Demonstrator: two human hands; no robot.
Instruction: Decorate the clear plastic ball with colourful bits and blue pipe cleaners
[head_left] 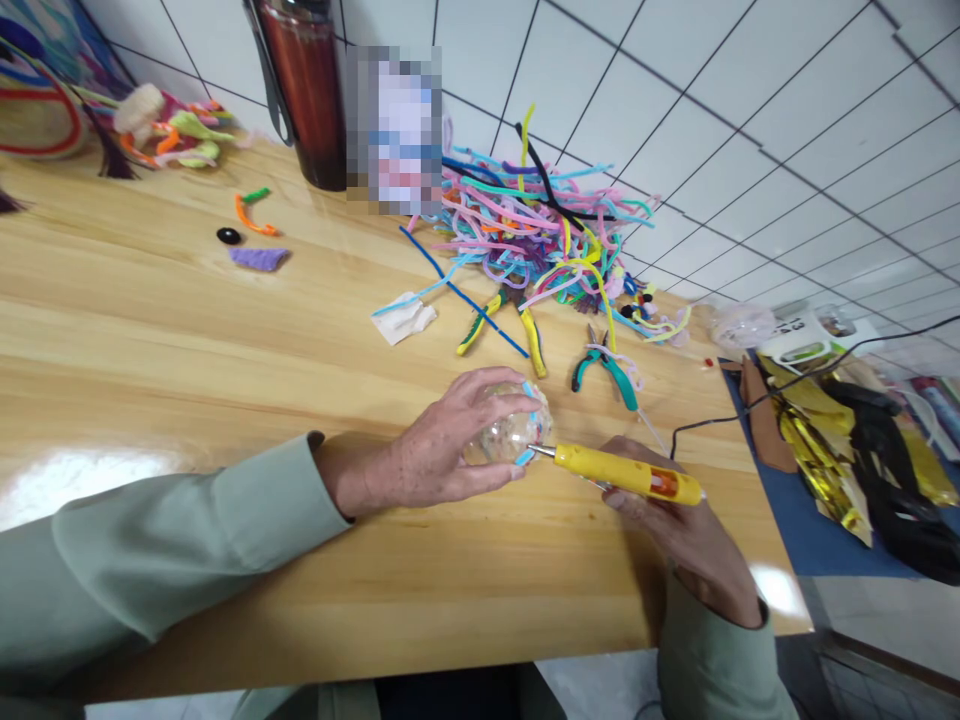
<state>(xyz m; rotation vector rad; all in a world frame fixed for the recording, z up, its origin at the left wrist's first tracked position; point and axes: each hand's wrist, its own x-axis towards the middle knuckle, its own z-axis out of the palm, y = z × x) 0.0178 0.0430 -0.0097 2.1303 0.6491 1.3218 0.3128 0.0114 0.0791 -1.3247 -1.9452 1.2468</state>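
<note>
My left hand (pixel 439 440) is closed around a clear, rounded plastic piece (pixel 501 438), with its fingers over the top and its thumb underneath. Light blue fuzzy bits show along the right rim of this piece; its inside is hard to make out. In my right hand (pixel 694 545) is a yellow hot glue gun (pixel 607 470), its metal nozzle pointing left, at or very close to that rim. The fingers on the gun's handle are partly hidden. Just beyond lie yellow-handled pliers (pixel 534 340) and smaller teal-handled pliers (pixel 619 380).
A heap of coloured pipe cleaners (pixel 525 215) lies against the tiled wall. Left of it stands a dark red flask (pixel 304 95). A black cord (pixel 735 415) crosses the table's right side toward gold foil (pixel 810 460). A scrap of white paper (pixel 405 318) lies mid-table.
</note>
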